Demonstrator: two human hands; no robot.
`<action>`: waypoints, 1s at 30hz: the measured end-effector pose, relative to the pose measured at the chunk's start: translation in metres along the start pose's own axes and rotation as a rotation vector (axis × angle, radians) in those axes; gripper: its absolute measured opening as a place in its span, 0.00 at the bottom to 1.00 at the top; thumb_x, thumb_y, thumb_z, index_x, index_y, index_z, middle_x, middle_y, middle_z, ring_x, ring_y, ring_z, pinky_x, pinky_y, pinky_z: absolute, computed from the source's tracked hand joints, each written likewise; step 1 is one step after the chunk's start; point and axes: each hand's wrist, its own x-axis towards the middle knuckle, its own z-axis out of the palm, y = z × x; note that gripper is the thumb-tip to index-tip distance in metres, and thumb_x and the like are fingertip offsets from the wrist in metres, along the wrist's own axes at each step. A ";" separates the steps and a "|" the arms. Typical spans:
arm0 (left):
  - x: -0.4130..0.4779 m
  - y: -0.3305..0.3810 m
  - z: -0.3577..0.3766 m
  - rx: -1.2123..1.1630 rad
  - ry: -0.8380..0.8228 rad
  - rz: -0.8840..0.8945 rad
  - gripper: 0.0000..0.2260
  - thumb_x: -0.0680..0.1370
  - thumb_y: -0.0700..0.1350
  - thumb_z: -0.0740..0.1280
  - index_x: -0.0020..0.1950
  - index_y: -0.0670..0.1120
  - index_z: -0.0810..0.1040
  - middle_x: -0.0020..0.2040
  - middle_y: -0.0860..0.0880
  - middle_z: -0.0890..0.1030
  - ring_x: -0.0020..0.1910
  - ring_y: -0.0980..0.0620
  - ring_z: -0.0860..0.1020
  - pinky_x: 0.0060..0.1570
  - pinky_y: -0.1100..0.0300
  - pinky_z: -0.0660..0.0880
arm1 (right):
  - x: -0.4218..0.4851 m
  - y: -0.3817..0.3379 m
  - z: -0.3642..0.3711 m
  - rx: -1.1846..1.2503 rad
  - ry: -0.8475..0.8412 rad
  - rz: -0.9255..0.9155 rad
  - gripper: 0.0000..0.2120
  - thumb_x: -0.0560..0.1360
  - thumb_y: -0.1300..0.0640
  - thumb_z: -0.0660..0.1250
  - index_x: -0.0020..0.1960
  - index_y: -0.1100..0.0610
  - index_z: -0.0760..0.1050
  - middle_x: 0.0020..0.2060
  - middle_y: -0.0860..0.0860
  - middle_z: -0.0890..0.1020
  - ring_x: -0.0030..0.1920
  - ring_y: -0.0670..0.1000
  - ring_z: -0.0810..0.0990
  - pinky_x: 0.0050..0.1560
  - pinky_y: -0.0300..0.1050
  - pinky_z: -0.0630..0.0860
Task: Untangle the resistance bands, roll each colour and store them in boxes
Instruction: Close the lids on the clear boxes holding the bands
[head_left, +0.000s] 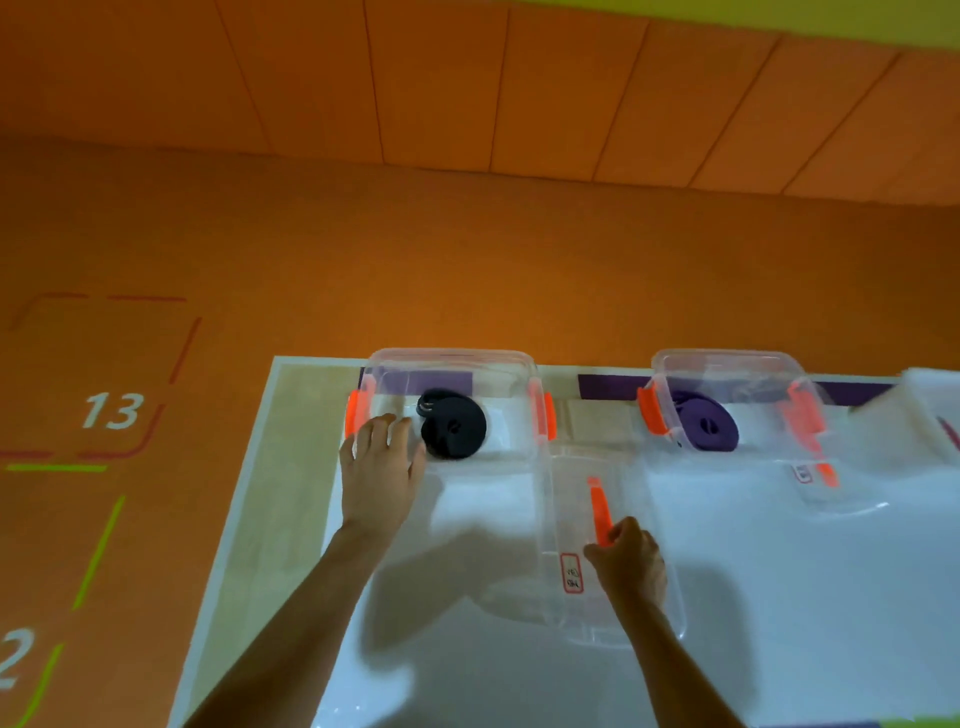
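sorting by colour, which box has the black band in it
The left box, by the left hand: it holds the black roll. The right box holds a purple roll. The right hand grips a loose lid.

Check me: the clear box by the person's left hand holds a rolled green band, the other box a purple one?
Not quite: in the head view the rolled band in the clear box by the left hand is black, not green. The other box does hold a purple band.
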 end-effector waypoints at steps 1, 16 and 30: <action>0.000 0.000 -0.003 -0.002 -0.012 0.012 0.14 0.83 0.48 0.70 0.66 0.42 0.81 0.64 0.41 0.82 0.65 0.37 0.78 0.65 0.39 0.73 | -0.014 0.006 -0.003 0.011 0.012 0.014 0.15 0.72 0.54 0.78 0.50 0.55 0.73 0.42 0.51 0.81 0.40 0.52 0.81 0.38 0.45 0.78; -0.002 -0.044 -0.028 0.033 -0.102 0.133 0.26 0.86 0.61 0.59 0.81 0.49 0.68 0.76 0.46 0.72 0.77 0.43 0.68 0.73 0.45 0.66 | -0.059 -0.030 -0.071 0.051 0.185 -0.299 0.12 0.69 0.59 0.79 0.46 0.57 0.77 0.43 0.53 0.81 0.40 0.57 0.81 0.41 0.52 0.81; 0.035 -0.021 -0.017 -0.269 0.023 -0.048 0.29 0.86 0.61 0.56 0.84 0.48 0.62 0.82 0.46 0.66 0.81 0.45 0.67 0.76 0.46 0.69 | 0.054 -0.201 -0.060 -0.289 -0.143 -0.956 0.09 0.72 0.58 0.77 0.50 0.54 0.79 0.51 0.53 0.81 0.53 0.54 0.80 0.53 0.49 0.79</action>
